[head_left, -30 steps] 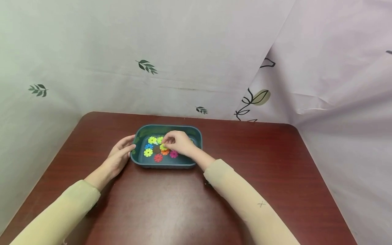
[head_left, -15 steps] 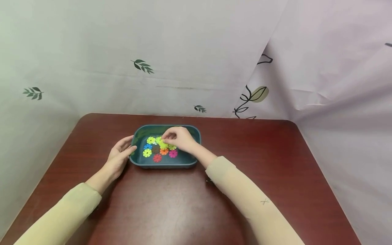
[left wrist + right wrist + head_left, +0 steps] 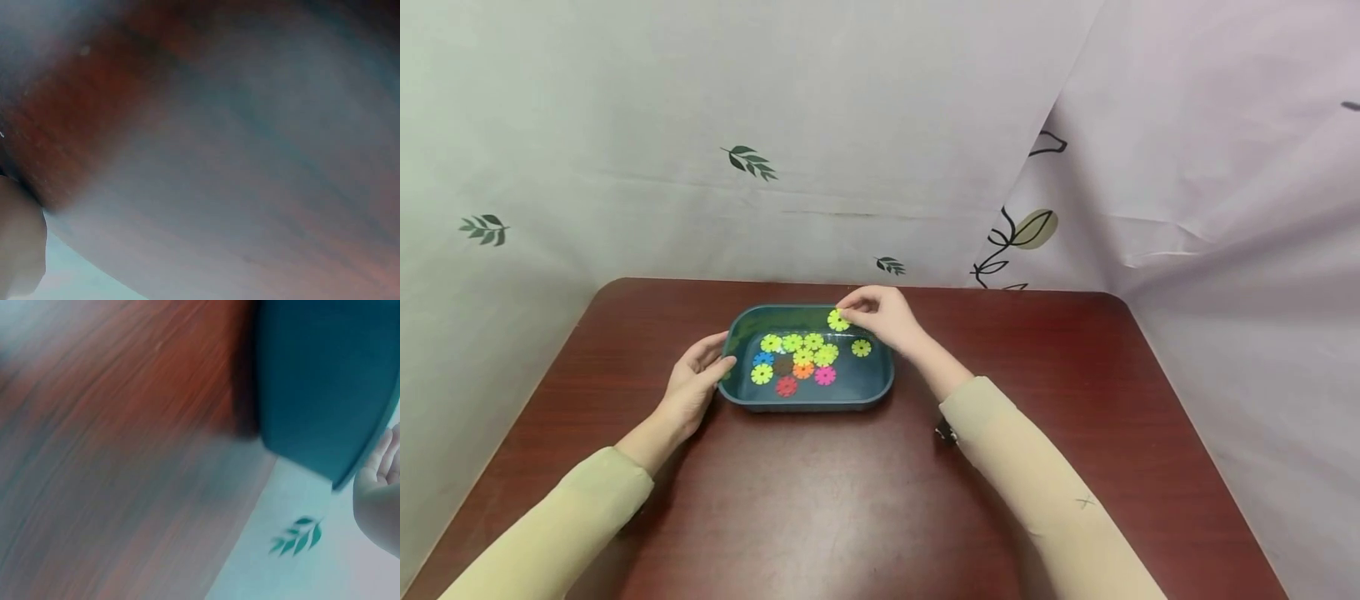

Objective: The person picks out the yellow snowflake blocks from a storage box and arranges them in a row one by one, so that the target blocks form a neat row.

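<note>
A dark teal tray [image 3: 850,392] stands on the table, holding several flower-shaped discs, mostly yellow, with a blue disc [image 3: 763,359], a brown disc [image 3: 783,365], an orange disc [image 3: 803,372], a red disc [image 3: 786,387] and a magenta disc [image 3: 825,376]. My left hand [image 3: 691,387] grips the tray's left rim, thumb over the edge. Above the tray's back right part, my right hand [image 3: 883,319] pinches a yellow disc [image 3: 837,320] between thumb and fingertips. In the right wrist view the right hand [image 3: 380,494] shows beside the tray's outer wall [image 3: 325,381].
The brown table [image 3: 820,492] reaches back to a pale cloth [image 3: 850,125] printed with leaves. A small dark object [image 3: 947,432] shows under the right forearm. The left wrist view is mostly blurred.
My right hand has moved right and away from the middle of the tray, with a yellow disc in its fingers. More yellow discs now show where it was. The left hand stays on the rim.
</note>
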`<move>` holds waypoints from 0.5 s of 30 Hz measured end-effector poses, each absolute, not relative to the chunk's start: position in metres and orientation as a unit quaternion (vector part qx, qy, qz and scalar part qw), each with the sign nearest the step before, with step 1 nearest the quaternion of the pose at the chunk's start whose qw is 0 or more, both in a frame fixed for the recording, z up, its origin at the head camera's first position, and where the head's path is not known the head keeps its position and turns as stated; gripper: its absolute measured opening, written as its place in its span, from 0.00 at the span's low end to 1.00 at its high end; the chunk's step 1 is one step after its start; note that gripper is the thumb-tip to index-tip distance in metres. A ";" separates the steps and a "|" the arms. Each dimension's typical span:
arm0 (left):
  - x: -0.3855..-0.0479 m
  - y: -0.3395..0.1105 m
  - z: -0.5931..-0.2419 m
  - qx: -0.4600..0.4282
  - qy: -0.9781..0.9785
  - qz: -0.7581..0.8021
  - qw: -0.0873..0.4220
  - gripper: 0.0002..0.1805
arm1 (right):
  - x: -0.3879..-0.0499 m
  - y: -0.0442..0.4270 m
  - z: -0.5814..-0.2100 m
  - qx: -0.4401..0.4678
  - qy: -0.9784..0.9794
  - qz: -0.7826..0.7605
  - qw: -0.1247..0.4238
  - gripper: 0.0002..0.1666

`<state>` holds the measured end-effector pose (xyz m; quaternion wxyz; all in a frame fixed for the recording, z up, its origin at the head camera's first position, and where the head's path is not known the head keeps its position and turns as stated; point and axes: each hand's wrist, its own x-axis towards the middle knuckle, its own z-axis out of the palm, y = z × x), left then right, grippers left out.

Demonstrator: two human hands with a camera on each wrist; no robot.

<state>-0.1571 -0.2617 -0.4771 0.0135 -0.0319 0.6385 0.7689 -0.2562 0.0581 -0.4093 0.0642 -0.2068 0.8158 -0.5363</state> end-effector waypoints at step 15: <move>-0.157 -0.262 -0.477 -0.034 0.644 0.764 0.019 0.20 | -0.264 0.126 -0.425 -0.085 0.779 -0.614 0.092 0.12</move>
